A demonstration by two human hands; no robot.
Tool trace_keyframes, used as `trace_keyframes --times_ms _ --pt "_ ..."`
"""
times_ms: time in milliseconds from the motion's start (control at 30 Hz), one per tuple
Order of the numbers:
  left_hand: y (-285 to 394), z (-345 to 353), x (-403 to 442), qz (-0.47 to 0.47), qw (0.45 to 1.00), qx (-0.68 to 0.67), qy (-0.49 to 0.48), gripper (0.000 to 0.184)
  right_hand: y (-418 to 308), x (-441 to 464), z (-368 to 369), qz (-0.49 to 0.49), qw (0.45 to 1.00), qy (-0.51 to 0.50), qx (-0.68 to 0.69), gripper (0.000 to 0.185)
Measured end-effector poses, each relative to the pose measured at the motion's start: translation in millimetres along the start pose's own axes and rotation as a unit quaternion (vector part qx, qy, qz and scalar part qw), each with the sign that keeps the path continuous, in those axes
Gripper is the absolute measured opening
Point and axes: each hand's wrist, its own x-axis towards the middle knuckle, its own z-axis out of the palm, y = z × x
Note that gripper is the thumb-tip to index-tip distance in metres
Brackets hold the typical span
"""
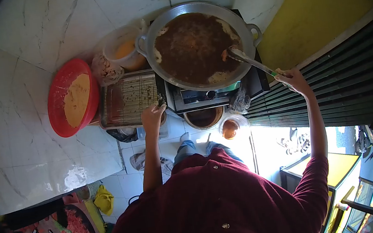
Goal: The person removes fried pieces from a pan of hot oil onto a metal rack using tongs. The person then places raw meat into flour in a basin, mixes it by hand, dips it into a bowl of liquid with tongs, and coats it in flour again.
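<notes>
A wide metal pan [233, 23] sits over the stove [202, 95], its left handle reaching past the stove's left edge. Dark, frothing liquid [187, 46] fills much of it, with pale foam along the rim.

The right hand [293, 82], out beyond the stove's right edge, has its grip closed around a long metal utensil [258, 64] (a bit of green shows by the fingers). The utensil slants across the pan's right rim, its far end at the liquid beside a small orange-brown piece [224, 55].

The left hand [152, 116] is at the near right corner of the wire-racked tray [112, 102], close to the stove's front left corner. Its fingers are bent together; whether that grip has hold of anything, I cannot tell.

Left of the tray, a red basin [56, 109] tilts, with pale orange powder [77, 99] inside. Behind the tray's far edge are a clear bag [107, 71] of brownish bits and a translucent tub [113, 39]. A crumpled cloth [240, 102] hangs near the stove's front right corner.
</notes>
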Motion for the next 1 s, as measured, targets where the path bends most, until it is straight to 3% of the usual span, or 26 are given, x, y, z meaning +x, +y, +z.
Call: trace_keyframes --times_ms 100,167,267,367,567,767,1000 --pt "3 -16 -2 -0.005 1.000 0.007 0.000 0.025 -14 -2 15 -0.015 0.997 0.022 -0.076 0.035" --pt "11 -12 0 -0.001 1.000 0.009 0.006 0.024 -37 -6 13 -0.066 0.968 0.062 -0.232 0.043" --pt "9 -9 4 -0.004 1.000 0.006 -0.007 0.024 -64 -10 15 -0.082 0.936 0.106 -0.327 0.045" --pt "7 -5 1 -0.024 0.999 -0.034 -0.009 0.025 -73 -5 13 -0.078 0.921 0.074 -0.374 0.043" --pt "-2 -1 2 -0.015 0.997 -0.066 -0.020 0.025 -95 -3 14 -0.083 0.897 0.059 -0.430 0.037" --pt "14 -6 0 -0.037 0.999 -0.027 -0.024 0.022 -119 -5 17 -0.088 0.872 0.086 -0.473 0.042" --pt "19 -9 1 -0.054 0.998 -0.003 -0.031 0.023 -106 29 42 -0.136 0.879 0.142 -0.434 0.037"
